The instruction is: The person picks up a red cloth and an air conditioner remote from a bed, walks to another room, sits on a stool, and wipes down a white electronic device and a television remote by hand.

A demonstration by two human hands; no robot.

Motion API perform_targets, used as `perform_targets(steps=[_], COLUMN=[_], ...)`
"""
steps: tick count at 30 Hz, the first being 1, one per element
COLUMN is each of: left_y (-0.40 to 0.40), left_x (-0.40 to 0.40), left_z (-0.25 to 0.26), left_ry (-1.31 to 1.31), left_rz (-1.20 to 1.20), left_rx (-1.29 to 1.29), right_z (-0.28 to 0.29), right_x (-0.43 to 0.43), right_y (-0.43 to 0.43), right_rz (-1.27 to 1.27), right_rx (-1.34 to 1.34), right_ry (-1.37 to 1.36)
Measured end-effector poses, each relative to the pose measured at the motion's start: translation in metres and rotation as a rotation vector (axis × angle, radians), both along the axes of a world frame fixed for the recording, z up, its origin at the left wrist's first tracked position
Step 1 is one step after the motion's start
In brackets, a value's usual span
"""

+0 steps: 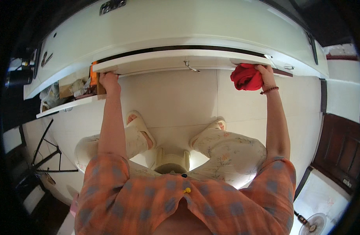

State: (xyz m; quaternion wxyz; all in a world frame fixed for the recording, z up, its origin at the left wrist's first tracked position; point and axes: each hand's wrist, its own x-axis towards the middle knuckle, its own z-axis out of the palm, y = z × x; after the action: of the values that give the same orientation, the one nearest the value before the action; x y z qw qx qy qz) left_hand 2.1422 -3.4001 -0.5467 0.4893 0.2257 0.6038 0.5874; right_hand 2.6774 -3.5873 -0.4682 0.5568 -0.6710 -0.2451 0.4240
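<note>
Before me is a white drawer front (156,60) with a metal handle (192,66) at its middle, close to the white cabinet; a dark gap shows along its top edge. My left hand (110,81) grips the left end of this front, fingers partly hidden behind it. At the right end, my right hand (265,77) holds a bunched red cloth (247,77) against the front, with its fingers at the panel's edge. A beaded bracelet circles my right wrist.
An open drawer (77,102) at the left holds plastic bags and cardboard. Scissors (46,59) and a phone-like black object (113,6) lie on the white top. My slippered feet rest on the tiled floor (174,97). A black metal frame (50,158) stands left, a fan (313,224) lower right.
</note>
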Motion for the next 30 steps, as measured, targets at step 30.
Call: perform_targets(steps=[30], left_y=[0.02], left_x=[-0.015], left_z=[-0.013], left_ry=[0.089], left_rz=[-0.092], left_rx=[-0.068], right_z=[0.011], right_x=[-0.015], right_y=[0.011], right_rz=[-0.094], right_rx=[-0.008], right_ry=[-0.056])
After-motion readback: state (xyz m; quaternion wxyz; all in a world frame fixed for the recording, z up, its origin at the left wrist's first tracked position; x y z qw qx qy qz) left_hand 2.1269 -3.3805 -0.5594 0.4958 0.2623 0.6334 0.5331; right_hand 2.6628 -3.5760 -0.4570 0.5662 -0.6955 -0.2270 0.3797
